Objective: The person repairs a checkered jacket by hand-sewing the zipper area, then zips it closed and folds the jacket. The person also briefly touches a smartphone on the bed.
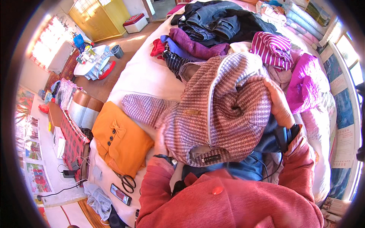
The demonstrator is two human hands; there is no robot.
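Observation:
A houndstooth-patterned knit garment (194,122) with a long white zipper lies across my lap, its neck opening towards me. My left hand (162,144) grips its left edge, with the fingers partly hidden by the cloth. On the other side, my right hand (278,99) holds a bunched part of the same garment, fingers curled over the fabric. One sleeve stretches out to the left across the bed. Beside it lies a folded orange garment (122,136) with a bow and dark buttons.
Heaped clothes cover the far bed, including dark jeans (214,21), a purple garment (196,42) and a striped magenta garment (272,50). A bright magenta garment (305,85) lies at right. Scissors (128,183) and a smartphone (120,194) rest near the bed's left edge (98,176).

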